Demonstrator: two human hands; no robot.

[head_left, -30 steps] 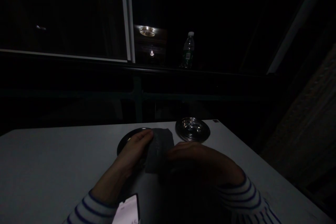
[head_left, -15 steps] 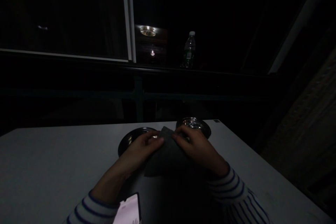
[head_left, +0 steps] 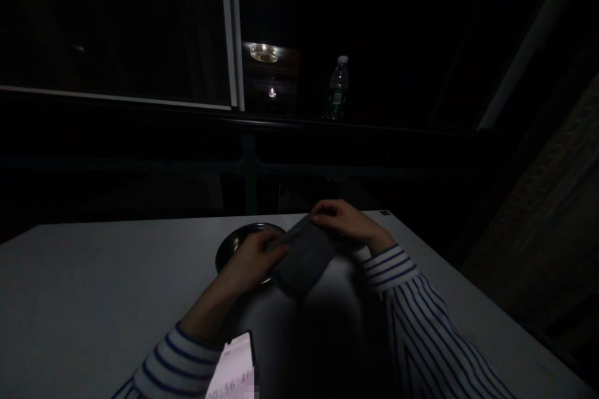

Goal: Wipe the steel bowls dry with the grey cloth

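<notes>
The scene is very dark. My left hand (head_left: 253,259) pinches the near left edge of a dark grey cloth (head_left: 302,255). My right hand (head_left: 344,221) grips the cloth's far top edge. The cloth hangs lifted between both hands above the white table (head_left: 93,287). A dark round metal plate (head_left: 234,243) lies on the table just under and behind my left hand. Both wrists wear white sleeves with blue stripes. A second plate seen earlier is hidden behind my right hand.
A lit phone screen (head_left: 231,371) sits at my left forearm near the bottom edge. A plastic water bottle (head_left: 337,88) stands on a dark ledge behind the table, beside a window frame (head_left: 231,31). The table's right edge runs diagonally toward the lower right.
Both hands have lifted the cloth off the table and carried it away from me. My right hand moved from the cloth's near side to its far edge, covering the shiny plate.
</notes>
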